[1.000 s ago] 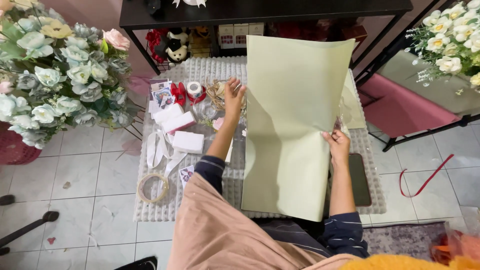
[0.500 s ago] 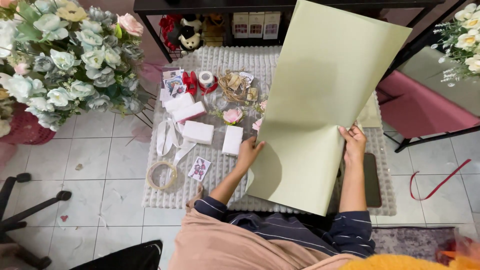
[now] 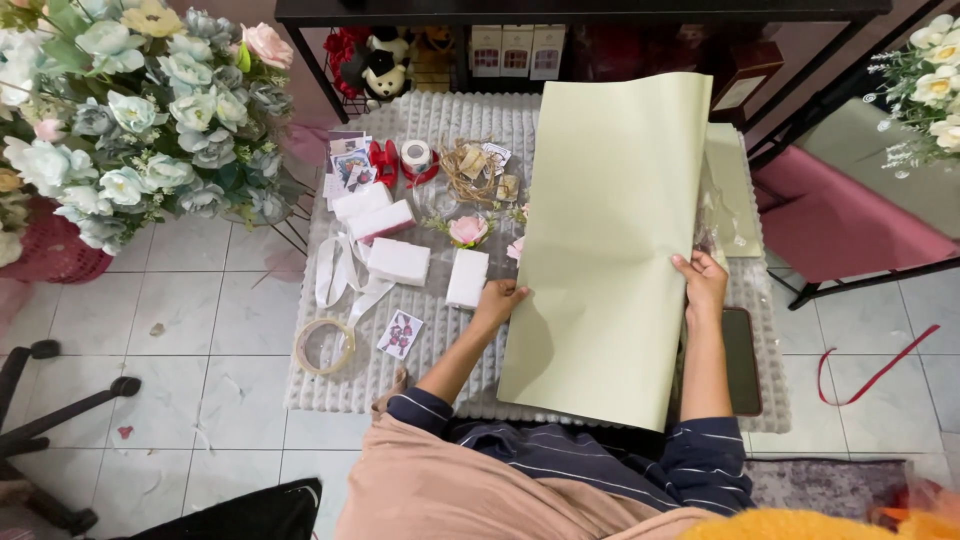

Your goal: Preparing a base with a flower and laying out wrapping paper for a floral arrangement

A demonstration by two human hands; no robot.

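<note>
I held a large sheet of pale green wrapping paper (image 3: 605,250) by its two long edges, my left hand (image 3: 498,301) closed on the left edge and my right hand (image 3: 700,285) pinching the right edge, fingers curled over the front of the sheet. The paper lay stretched between them over a pale ribbed mat (image 3: 440,120) on the tiled floor, its far end reaching toward a dark shelf (image 3: 560,12) and its near end close to my lap.

Just beside my left hand stood a small white box (image 3: 467,277), with another white box (image 3: 398,262) to its left and a pink flower head (image 3: 467,230) beyond it. Farther left on the mat were a roll of clear tape (image 3: 322,346), a small printed card (image 3: 400,333), white ribbon (image 3: 335,270) and red ribbon (image 3: 385,162). A dark phone (image 3: 740,360) lay on the mat just to the right of my right forearm. A big bouquet of pale blue and white flowers (image 3: 130,120) stood off to the left.
</note>
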